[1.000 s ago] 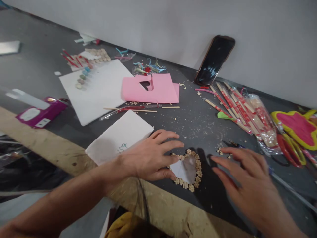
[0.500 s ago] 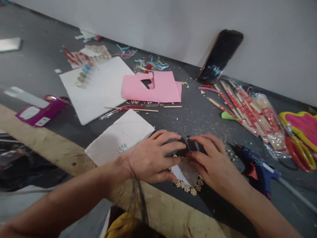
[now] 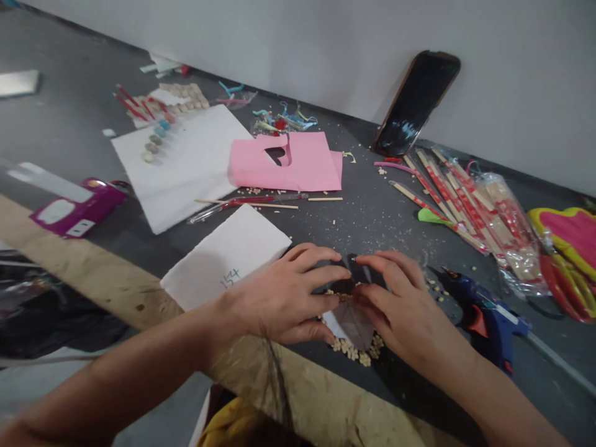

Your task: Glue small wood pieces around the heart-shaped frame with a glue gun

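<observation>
Between my hands lies a small pointed piece of white paper [image 3: 349, 323], edged with small pale flower-shaped bits [image 3: 364, 358]. My left hand [image 3: 293, 295] curves round its left side, thumb and lower fingertips at the edging, the other fingers reaching past the top. From the right, my right hand [image 3: 395, 301] bends its fingers over the piece's upper right edge, with the index finger stretched forward. Parts of the piece are hidden under the fingers. A white card [image 3: 223, 261] marked with green digits lies beside my left wrist.
A blue glue gun [image 3: 488, 320] lies right of my right hand, near red-handled scissors [image 3: 565, 285] and wrapped chopsticks [image 3: 459, 192]. A phone [image 3: 416, 102] leans on the wall. Pink sheet [image 3: 310, 164], large white sheet [image 3: 186, 174] and purple box [image 3: 79, 208] lie farther left.
Both hands stay round the edged paper piece, almost still. The view has shifted very slightly; nothing has been picked up or let go.
</observation>
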{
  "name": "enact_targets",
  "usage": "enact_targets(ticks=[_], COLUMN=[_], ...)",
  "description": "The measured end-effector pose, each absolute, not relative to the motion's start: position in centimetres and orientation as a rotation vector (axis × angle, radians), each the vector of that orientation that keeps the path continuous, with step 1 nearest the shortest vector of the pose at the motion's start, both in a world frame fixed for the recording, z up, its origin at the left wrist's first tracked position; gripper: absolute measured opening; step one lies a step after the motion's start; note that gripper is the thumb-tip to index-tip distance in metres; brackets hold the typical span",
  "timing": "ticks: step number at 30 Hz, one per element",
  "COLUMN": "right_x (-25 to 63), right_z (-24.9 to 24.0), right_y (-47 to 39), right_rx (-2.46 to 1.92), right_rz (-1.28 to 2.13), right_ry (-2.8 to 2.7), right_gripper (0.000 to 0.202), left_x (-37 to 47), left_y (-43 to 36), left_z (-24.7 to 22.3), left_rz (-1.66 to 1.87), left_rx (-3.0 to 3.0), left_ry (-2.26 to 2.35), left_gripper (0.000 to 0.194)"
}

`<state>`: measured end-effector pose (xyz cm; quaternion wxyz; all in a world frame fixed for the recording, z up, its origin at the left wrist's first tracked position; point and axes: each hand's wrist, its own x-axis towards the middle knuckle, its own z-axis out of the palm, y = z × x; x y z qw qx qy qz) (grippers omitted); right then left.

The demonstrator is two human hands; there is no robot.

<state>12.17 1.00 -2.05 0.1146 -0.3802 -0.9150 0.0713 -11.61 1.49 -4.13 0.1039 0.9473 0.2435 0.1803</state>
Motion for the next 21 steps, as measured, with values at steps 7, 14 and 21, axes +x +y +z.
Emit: enact_targets(ticks=[7,14,21], right_x=[12.01,12.16,12.08], right_z=[-2.19,-2.47,-2.62], right_y=[0.99,1.14,1.25], right_rx=[-1.133,-1.103,-1.084], right_rz=[0.250,0.245,0.229], right_ry=[-2.686,-2.693,-2.677], right_gripper=[0.016,0.015,0.014], left_x=[-11.48,-11.56,-11.57], left_y=[1.59,1.54,1.55], left_z=[-4.11,-4.05,-4.14], left_rz=[0.556,0.544,0.545], left_rx=[2.789,2.789,2.788], left_ry=[0.710,0.721,0.718], left_gripper=[0.045,0.042,0.043])
